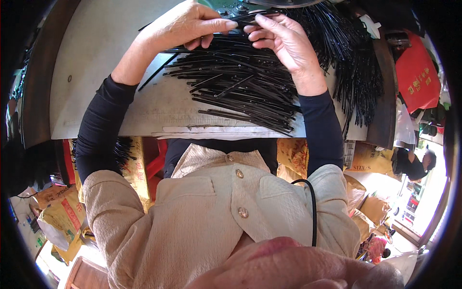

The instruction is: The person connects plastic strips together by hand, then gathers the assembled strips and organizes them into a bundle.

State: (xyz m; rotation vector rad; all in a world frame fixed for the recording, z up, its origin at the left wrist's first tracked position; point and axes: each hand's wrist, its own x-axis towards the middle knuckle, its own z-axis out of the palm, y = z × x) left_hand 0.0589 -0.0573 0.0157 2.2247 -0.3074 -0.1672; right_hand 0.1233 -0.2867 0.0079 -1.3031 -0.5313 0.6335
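Observation:
Near the far edge of the work table (96,67), my left hand (180,26) pinches thin black strips between thumb and fingers. Facing it, my right hand (287,41) grips the same strips (246,19) with its thumb on top. How many strips are held cannot be made out. Beneath and in front of both hands lies a loose pile of similar black strips (240,79), mostly lying crosswise, with small dots near some ends. One strip (158,72) slants apart from the pile on the left, below my left wrist.
A metal machine part (238,9) stands just beyond my hands. A thick bunch of black strips (356,72) hangs over the table's right side. White sheets (211,132) lie along the near edge. To the right are a red bag (417,72) and, farther off, another person (414,164).

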